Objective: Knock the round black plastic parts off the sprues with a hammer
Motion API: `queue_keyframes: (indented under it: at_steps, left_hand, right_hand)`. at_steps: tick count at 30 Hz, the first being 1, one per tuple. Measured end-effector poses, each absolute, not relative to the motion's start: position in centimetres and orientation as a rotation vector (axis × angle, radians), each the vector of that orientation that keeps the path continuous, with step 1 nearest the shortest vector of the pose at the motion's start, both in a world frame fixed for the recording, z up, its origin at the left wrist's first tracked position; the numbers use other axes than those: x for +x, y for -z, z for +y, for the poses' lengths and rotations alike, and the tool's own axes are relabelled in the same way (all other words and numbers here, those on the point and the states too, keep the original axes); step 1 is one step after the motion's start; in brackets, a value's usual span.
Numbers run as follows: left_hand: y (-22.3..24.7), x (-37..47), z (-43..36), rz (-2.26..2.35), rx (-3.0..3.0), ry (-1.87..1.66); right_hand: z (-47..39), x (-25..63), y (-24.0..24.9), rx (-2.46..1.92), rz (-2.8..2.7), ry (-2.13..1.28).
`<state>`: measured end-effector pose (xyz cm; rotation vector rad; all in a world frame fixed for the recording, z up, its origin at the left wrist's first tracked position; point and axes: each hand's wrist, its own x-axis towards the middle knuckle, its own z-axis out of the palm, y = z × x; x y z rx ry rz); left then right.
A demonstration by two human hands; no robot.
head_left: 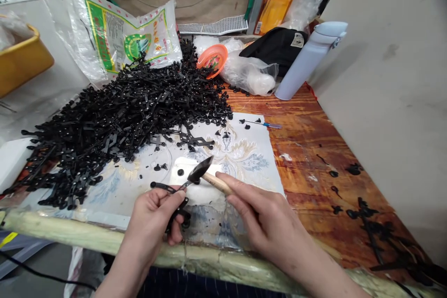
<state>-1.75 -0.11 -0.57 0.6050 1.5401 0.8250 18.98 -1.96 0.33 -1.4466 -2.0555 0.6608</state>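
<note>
My right hand (258, 207) is closed on the wooden handle (217, 183) of a knife with a short, dark, pointed blade (200, 170). In my left hand (153, 216), a black hinged plastic part (163, 186) is pinched between thumb and fingers, with more of it hanging below. The blade lies against or just above this part near my left fingertips; I cannot tell whether it touches. Beneath both hands is a white pad (209, 198) with a small black round piece (180, 172) on it. Behind my left hand rises a big heap of similar black parts (139, 102).
A patterned sheet (244, 149) covers part of the wooden table (300, 135). A thin screwdriver (271, 125), a light blue bottle (302, 65), an orange dish (212, 60) and a printed plastic bag (132, 37) stand farther back. Black scraps (363, 212) lie at right.
</note>
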Motion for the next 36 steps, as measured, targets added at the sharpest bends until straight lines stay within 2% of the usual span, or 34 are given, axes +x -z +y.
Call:
queue_keyframes:
  at_steps: [3,8,13,18,23,26,36]
  left_hand:
    - [0.3,-2.0,0.3,1.569,0.64,-0.784]
    - [0.2,-2.2,0.5,1.597,0.685,-0.748]
    - [0.1,-2.7,0.9,1.569,0.737,-0.671]
    - [0.2,-3.0,1.2,1.569,0.775,-0.631]
    - [0.2,-3.1,1.4,1.581,0.792,-0.6]
    - [0.4,-3.4,1.3,1.568,0.786,-0.564]
    - [1.1,-3.5,1.2,1.588,0.895,-0.65]
  right_hand:
    - [-2.1,19.0,-0.3,-1.356,-1.968,-0.605]
    - [-1.9,19.2,0.0,-1.523,-2.128,-0.628]
    - [-1.9,19.4,-0.6,-1.373,-1.934,-0.562]
    - [-1.7,19.2,0.1,-1.557,-2.173,-0.537]
    - [-1.9,19.3,-0.3,-1.376,-2.007,-0.537]
    - [-2.1,19.0,0.1,-1.425,-2.116,-0.499]
    - [-1.8,19.3,0.3,-1.525,-2.097,-0.708]
